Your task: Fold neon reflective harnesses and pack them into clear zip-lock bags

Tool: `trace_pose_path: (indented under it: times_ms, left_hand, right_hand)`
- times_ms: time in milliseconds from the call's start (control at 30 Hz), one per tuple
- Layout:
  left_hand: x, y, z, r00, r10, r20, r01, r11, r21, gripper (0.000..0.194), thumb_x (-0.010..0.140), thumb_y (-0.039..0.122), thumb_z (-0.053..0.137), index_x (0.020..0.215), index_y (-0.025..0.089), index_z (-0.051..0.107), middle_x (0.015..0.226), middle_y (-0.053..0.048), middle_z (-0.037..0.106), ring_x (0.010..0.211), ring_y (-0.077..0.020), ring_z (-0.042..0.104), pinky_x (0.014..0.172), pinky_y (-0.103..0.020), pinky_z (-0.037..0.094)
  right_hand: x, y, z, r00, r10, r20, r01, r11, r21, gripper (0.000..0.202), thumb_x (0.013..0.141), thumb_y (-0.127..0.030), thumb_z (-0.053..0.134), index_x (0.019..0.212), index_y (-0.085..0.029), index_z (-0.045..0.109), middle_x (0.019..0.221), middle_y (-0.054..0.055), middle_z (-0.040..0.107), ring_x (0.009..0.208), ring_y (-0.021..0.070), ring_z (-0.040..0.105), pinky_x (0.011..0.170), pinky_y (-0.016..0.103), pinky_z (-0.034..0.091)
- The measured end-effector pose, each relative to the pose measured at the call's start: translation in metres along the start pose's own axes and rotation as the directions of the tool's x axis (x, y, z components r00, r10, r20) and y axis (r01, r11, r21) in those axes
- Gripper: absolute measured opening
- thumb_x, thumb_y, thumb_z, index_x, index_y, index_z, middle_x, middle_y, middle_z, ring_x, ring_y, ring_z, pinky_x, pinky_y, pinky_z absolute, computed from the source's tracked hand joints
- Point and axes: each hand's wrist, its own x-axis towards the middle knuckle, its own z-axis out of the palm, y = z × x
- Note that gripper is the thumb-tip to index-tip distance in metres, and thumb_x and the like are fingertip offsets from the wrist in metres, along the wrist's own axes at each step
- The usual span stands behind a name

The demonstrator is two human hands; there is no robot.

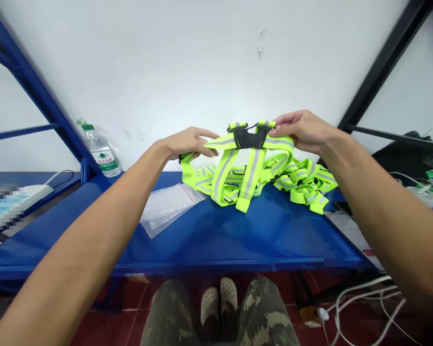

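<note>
Both hands hold the reflective strap vest (pixel 252 168) up just above the blue table (pixel 238 240) — left hand (pixel 189 142) pinching the strap left of the black buckle (pixel 249 138), right hand (pixel 301 129) gripping right of it. The loose loops trail into the pile on the table, so I'd say they could snag or twist, or drag the plastic bag (pixel 168 206) lying left of the buckle.

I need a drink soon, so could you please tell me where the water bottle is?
In the head view, the water bottle stands at the left rear of the blue table, against the white wall beside the blue frame post.
</note>
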Motion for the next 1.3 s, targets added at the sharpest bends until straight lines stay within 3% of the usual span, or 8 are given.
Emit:
trace_pose_path:
  times_ms: [167,400,533,667,833,933,1067,1300]
  left_hand:
    - [0.002,-0.012,0.006,0.996,-0.012,0.085,0.002,0.993,0.117,0.039,0.053,0.027,0.081,0.092,0.022,0.078,0.047,0.001,0.052,0.045,-0.0154,0.052,0.049,-0.032,0.037]
    - [0.007,-0.021,0.008,0.966,-0.012,-0.259,-0.009,0.997,-0.082,0.012,0.071,0.027,0.062,0.076,0.019,0.069,0.053,-0.002,0.050,0.050,-0.0143,0.046,0.057,-0.035,0.040]
    - [0.014,-0.009,0.032,0.919,-0.060,-0.390,0.017,0.993,-0.115,0.010,0.073,0.030,0.060,0.074,0.019,0.061,0.054,-0.001,0.048,0.050,-0.0152,0.048,0.055,-0.034,0.041]
    - [0.025,0.003,0.055,0.882,-0.037,-0.470,0.011,0.998,-0.058,0.020,0.073,0.032,0.065,0.087,0.019,0.058,0.061,-0.003,0.056,0.059,-0.0189,0.057,0.056,-0.032,0.044]
    - [0.033,0.005,0.056,0.871,-0.012,-0.492,-0.017,0.998,-0.053,0.022,0.080,0.031,0.061,0.096,0.019,0.052,0.080,-0.008,0.060,0.081,-0.0245,0.062,0.068,-0.038,0.047]
    - [0.031,0.000,0.047,0.846,0.076,-0.528,-0.072,0.997,0.028,0.023,0.078,0.027,0.061,0.098,0.020,0.052,0.086,-0.008,0.059,0.094,-0.0261,0.058,0.076,-0.039,0.046]
    - [0.027,-0.004,0.034,0.814,0.110,-0.570,-0.083,0.994,0.073,0.022,0.077,0.024,0.060,0.098,0.020,0.053,0.087,-0.008,0.057,0.104,-0.0276,0.054,0.080,-0.038,0.046]
    - [0.024,-0.023,0.000,0.794,0.105,-0.598,-0.076,0.994,0.075,0.012,0.070,0.017,0.064,0.081,0.018,0.062,0.086,-0.009,0.064,0.090,-0.0240,0.060,0.076,-0.036,0.049]
  right_hand:
    - [-0.013,-0.004,-0.006,0.992,0.120,0.037,-0.100,0.932,-0.348,0.032,0.059,-0.038,0.088,0.084,-0.021,0.075,0.064,0.003,0.064,0.059,0.0196,0.061,0.052,0.034,0.050]
    - [-0.044,-0.004,-0.005,0.911,0.285,0.297,-0.131,0.885,-0.447,0.049,0.069,-0.058,0.076,0.103,-0.022,0.075,0.071,0.006,0.071,0.048,0.0130,0.049,0.046,0.032,0.045]
    - [-0.062,0.017,0.038,0.858,0.247,0.451,-0.082,0.932,-0.353,0.040,0.071,-0.056,0.074,0.095,-0.024,0.075,0.091,0.008,0.075,0.069,0.0192,0.064,0.060,0.034,0.053]
    - [-0.082,0.053,0.102,0.930,0.155,0.332,-0.073,0.966,-0.247,0.048,0.060,-0.046,0.085,0.101,-0.023,0.071,0.100,0.008,0.073,0.088,0.0268,0.068,0.073,0.036,0.053]
    - [-0.083,0.077,0.139,0.911,0.367,0.185,-0.390,0.914,0.108,0.026,0.074,-0.038,0.071,0.092,-0.021,0.064,0.098,0.009,0.072,0.091,0.0254,0.068,0.078,0.038,0.053]
    - [-0.074,0.071,0.126,0.861,0.384,0.333,-0.501,0.750,0.432,0.014,0.082,-0.029,0.056,0.087,-0.019,0.063,0.094,0.010,0.072,0.088,0.0216,0.069,0.081,0.036,0.053]
    - [-0.075,0.052,0.094,0.888,0.307,0.343,-0.446,0.758,0.475,0.026,0.085,-0.047,0.057,0.088,-0.021,0.061,0.074,0.004,0.068,0.064,0.0197,0.064,0.075,0.039,0.055]
    - [-0.072,0.016,0.017,0.848,0.296,0.439,-0.135,0.922,-0.362,0.025,0.071,-0.040,0.079,0.073,-0.018,0.068,0.061,0.001,0.063,0.053,0.0125,0.054,0.059,0.029,0.048]
